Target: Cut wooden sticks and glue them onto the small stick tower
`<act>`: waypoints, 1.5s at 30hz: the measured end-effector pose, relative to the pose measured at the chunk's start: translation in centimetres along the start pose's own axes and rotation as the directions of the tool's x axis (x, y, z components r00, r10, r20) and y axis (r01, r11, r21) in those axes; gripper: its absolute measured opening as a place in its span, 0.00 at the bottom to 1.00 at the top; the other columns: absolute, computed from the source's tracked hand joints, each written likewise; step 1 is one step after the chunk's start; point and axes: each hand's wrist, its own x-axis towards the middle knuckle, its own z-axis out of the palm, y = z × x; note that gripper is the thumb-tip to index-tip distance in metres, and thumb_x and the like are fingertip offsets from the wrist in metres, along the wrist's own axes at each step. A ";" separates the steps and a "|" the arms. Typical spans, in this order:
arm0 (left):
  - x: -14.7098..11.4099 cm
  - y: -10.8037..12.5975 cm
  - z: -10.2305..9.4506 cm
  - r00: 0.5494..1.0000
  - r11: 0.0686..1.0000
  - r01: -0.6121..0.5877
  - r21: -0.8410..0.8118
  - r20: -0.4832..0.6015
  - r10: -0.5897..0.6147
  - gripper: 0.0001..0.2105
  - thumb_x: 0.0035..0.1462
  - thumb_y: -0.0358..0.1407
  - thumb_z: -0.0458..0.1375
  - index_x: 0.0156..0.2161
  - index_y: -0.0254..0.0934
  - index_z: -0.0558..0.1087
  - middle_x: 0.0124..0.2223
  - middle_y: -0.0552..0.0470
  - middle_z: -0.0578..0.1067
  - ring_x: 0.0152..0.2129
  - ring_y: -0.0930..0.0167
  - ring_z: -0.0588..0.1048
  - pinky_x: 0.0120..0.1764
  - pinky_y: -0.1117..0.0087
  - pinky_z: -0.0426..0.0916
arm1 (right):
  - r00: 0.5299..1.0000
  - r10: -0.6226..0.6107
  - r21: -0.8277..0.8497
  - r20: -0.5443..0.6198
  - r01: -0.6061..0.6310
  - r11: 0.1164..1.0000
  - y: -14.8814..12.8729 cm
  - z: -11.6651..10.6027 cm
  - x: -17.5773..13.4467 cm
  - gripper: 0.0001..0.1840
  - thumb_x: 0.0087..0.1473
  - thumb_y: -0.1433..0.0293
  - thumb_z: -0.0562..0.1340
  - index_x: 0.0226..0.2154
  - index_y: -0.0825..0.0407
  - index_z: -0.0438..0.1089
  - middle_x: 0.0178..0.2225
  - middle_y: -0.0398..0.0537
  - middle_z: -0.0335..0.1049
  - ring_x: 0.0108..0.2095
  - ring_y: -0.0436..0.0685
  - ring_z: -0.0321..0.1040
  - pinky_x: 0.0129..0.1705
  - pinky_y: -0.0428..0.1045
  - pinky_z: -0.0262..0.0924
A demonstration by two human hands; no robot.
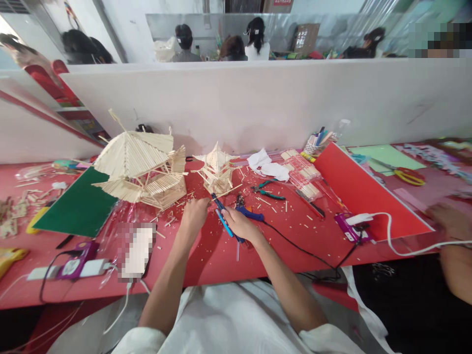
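Note:
My right hand [238, 222] is closed around blue-handled pliers [217, 201], their dark jaws pointing away from me. My left hand [195, 212] is closed just left of the jaws, its fingertips pinching a thin wooden stick [232, 191] that runs past the jaws. Right behind the jaws stands a small stick-built pavilion model [217, 172] with a pointed roof. To its left is a larger pavilion model [143, 167] made of the same pale sticks. A blue glue gun [250, 213] with a black cord lies beside my right hand.
Green-handled pliers [271, 191], white tissue [267, 164] and packs of sticks [302, 174] lie to the right. A phone [138, 253] and power strip [79, 260] are at front left. A red board [368, 196] leans at right, near another person's arm [455, 241]. A white partition [239, 103] stands behind.

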 end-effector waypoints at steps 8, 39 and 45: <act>-0.3 0.1 -0.3 1.000 1.000 0.001 0.016 0.002 -0.001 0.17 0.69 0.32 0.47 0.46 0.38 0.79 0.42 0.39 0.83 0.42 0.57 0.81 0.40 0.65 0.68 | 1.000 0.006 0.007 0.005 -0.006 1.000 -0.1 -0.1 0.0 0.17 0.71 0.62 0.46 0.34 0.49 0.62 0.28 0.43 0.65 0.30 0.54 0.65 0.36 0.48 0.57; -0.1 -0.4 0.5 1.000 0.999 0.002 0.047 -0.031 -0.001 0.16 0.69 0.31 0.47 0.47 0.38 0.78 0.39 0.39 0.82 0.38 0.57 0.82 0.37 0.65 0.68 | 0.999 -0.043 -0.024 -0.020 0.043 0.999 0.6 0.6 0.7 0.17 0.72 0.64 0.45 0.39 0.51 0.65 0.32 0.46 0.68 0.33 0.55 0.65 0.39 0.48 0.58; -0.1 -0.4 0.5 0.999 1.000 0.006 0.030 -0.042 -0.005 0.16 0.69 0.31 0.47 0.47 0.37 0.78 0.40 0.40 0.82 0.39 0.57 0.82 0.38 0.65 0.68 | 0.998 -0.041 -0.088 -0.041 0.038 0.995 0.7 0.8 0.6 0.18 0.73 0.64 0.44 0.41 0.52 0.66 0.34 0.48 0.70 0.33 0.55 0.66 0.40 0.47 0.57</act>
